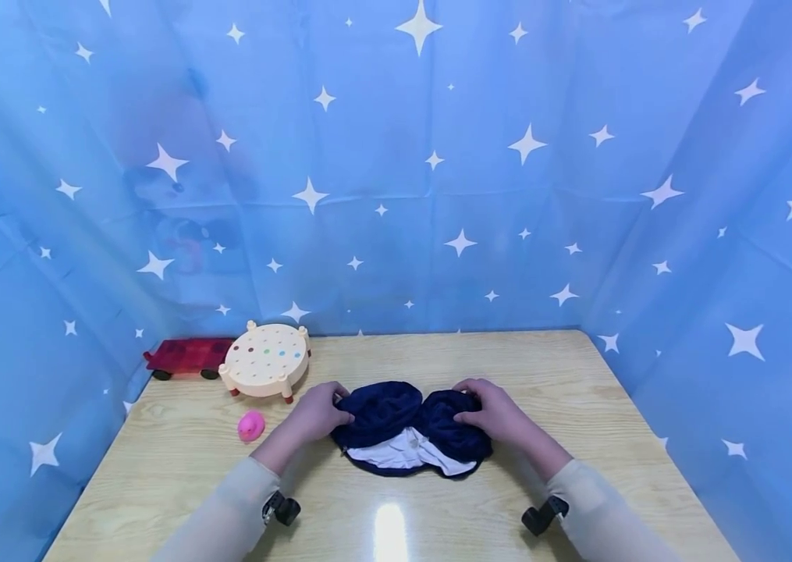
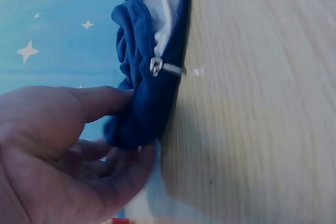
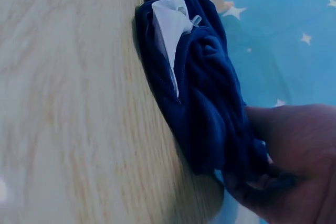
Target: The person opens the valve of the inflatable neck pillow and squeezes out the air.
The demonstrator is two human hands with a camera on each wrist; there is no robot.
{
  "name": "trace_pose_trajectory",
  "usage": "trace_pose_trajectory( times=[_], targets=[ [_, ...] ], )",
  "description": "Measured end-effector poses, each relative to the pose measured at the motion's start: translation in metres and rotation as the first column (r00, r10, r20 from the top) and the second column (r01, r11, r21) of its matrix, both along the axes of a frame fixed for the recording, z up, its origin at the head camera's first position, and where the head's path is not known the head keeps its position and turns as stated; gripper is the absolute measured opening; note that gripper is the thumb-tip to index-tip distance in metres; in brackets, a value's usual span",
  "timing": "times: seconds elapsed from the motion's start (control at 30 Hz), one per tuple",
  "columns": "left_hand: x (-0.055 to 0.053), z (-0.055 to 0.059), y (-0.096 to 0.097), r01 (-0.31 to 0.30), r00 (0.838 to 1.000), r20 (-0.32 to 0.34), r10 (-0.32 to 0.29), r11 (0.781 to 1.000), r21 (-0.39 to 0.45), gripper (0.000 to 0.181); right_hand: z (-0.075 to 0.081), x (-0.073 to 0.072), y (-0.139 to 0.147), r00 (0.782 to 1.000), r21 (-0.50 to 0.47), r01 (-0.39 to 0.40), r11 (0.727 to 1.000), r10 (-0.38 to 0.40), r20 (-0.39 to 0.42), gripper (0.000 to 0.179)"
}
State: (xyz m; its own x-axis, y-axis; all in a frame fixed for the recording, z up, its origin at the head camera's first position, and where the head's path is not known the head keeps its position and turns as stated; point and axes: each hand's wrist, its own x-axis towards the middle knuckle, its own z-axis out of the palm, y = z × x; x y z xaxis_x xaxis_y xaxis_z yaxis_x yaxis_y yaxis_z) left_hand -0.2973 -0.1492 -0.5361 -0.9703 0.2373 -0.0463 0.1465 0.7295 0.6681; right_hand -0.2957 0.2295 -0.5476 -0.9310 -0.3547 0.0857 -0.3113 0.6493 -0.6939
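A dark navy cloth cover [image 1: 383, 414] lies on the table with its zip open along the near side. White lining [image 1: 396, 453] shows through the gap, and a metal zipper pull [image 2: 156, 66] hangs at its left end. My left hand [image 1: 317, 412] grips the cover's left end, thumb on top and fingers curled beneath. At the other end my right hand [image 1: 497, 411] pinches the navy cloth between thumb and fingers; its fingertips are partly hidden by the folds in the right wrist view. The fabric is gathered and pinched in at the middle.
A round cream pegboard stool [image 1: 265, 361] with short legs stands at the back left. Behind it is a red wheeled toy cart [image 1: 188, 356]. A small pink toy [image 1: 251, 426] sits left of my left hand. Blue star-patterned curtains [image 1: 367, 156] enclose the wooden table [image 1: 508, 359].
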Motion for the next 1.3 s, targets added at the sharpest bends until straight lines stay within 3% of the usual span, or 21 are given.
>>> trace_pose_trajectory(
  times=[0.17,0.3,0.43,0.57,0.67,0.8,0.9,1.0,1.1,1.2,1.3],
  targets=[
    [-0.023,-0.010,0.003,0.024,0.995,-0.096,-0.015,0.996,0.088,0.032,0.000,0.005,0.002,1.000,0.006,-0.002,1.000,0.002,0.007,0.030],
    [-0.053,-0.013,0.011,0.111,0.987,-0.127,-0.103,0.992,0.061,0.030,0.002,0.017,0.001,0.997,0.005,-0.070,0.998,0.070,0.036,0.029],
    [-0.078,-0.009,0.022,0.219,0.971,-0.107,-0.214,0.975,0.032,0.030,0.003,0.032,-0.006,0.988,-0.015,-0.124,0.992,0.124,0.086,0.033],
    [-0.092,-0.008,0.028,0.273,0.959,-0.082,-0.271,0.962,0.023,0.030,0.005,0.042,-0.014,0.981,-0.044,-0.132,0.990,0.137,0.138,0.036],
    [-0.092,-0.009,0.030,0.265,0.960,-0.100,-0.263,0.964,0.009,0.030,0.007,0.044,-0.016,0.980,-0.057,-0.119,0.991,0.127,0.156,0.035],
    [-0.073,-0.003,0.033,0.178,0.955,-0.231,-0.185,0.983,-0.052,0.027,0.010,0.034,-0.015,0.987,-0.066,-0.049,0.997,0.058,0.151,0.032],
    [-0.038,0.011,0.045,0.133,0.940,-0.305,-0.154,0.987,-0.086,0.022,0.011,0.013,-0.015,0.991,-0.085,0.042,0.995,-0.031,0.131,0.032],
    [0.007,0.023,0.064,0.222,0.927,-0.286,-0.244,0.969,-0.108,0.023,0.010,-0.013,-0.021,0.989,-0.098,0.092,0.991,-0.080,0.123,0.037],
    [0.045,0.023,0.085,0.344,0.896,-0.231,-0.379,0.922,-0.180,0.036,0.009,-0.036,-0.033,0.988,-0.095,0.062,0.993,-0.048,0.144,0.047],
    [0.065,0.012,0.098,0.389,0.872,-0.203,-0.446,0.882,-0.268,0.049,0.009,-0.050,-0.048,0.982,-0.094,-0.015,0.995,0.032,0.188,0.057],
    [0.072,-0.001,0.105,0.373,0.871,-0.207,-0.446,0.874,-0.312,0.052,0.009,-0.058,-0.061,0.975,-0.065,-0.090,0.994,0.101,0.200,0.062]
  ],
)
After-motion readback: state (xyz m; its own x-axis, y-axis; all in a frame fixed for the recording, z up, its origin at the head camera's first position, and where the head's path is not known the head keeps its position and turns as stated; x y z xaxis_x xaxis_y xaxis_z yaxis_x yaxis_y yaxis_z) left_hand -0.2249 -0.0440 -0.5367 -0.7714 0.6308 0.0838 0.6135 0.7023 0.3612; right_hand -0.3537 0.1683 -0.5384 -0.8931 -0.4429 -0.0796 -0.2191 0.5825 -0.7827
